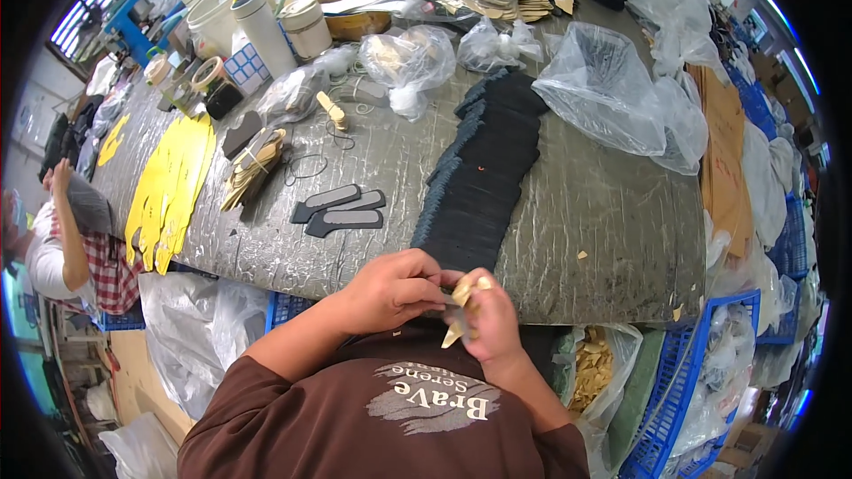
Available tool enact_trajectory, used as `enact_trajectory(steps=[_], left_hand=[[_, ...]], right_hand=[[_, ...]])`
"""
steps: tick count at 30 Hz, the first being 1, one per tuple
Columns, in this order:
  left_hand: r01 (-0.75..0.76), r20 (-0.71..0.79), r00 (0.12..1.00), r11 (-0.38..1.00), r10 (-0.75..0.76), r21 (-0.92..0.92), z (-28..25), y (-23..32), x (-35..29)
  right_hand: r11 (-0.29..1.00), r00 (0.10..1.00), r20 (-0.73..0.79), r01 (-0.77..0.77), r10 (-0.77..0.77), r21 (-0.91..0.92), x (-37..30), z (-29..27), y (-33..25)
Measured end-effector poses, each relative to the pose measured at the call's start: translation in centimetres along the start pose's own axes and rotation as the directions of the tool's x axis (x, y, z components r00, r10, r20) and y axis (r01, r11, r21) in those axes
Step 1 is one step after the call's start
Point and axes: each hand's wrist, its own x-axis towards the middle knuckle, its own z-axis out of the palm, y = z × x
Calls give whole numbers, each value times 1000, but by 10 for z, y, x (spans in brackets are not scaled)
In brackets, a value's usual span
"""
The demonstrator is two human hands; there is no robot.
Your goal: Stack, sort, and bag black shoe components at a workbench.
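At the table's near edge, my left hand (390,288) is closed in a pinch, its fingertips close to my right hand. A small greyish piece shows between the two hands; its kind is unclear. My right hand (493,324) is closed around crumpled cream paper-like scraps (453,333), which stick out above and below the fingers. Just beyond both hands lies a long overlapping row of black flat pieces (484,168) with blue-grey edges. To its left rest several dark cut pieces with grey inlays (342,208).
Yellow cut pieces (173,186) and a banded tan bundle (255,168) lie on the left of the worn table (612,239). Plastic bags (612,89) and tubs (306,25) stand farther back. Below right are a bag of cream scraps (593,368) and a blue crate (679,399). Other people sit nearby.
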Motion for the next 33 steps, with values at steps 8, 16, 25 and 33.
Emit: enact_trajectory(steps=[8, 16, 25, 33], left_hand=[[627, -179, 677, 687, -714, -368, 4, -24, -18], [746, 10, 665, 662, -747, -72, 7, -22, 0], [777, -5, 628, 627, -778, -56, 9, -20, 4], [748, -46, 664, 664, -747, 7, 13, -21, 5]], right_hand=[[769, 784, -244, 405, -571, -495, -13, -42, -20], [-468, 703, 525, 301, -480, -831, -18, -42, 4], [-485, 720, 542, 321, -433, -814, -18, -42, 1], [-548, 695, 606, 355, -387, -757, -13, -42, 2]])
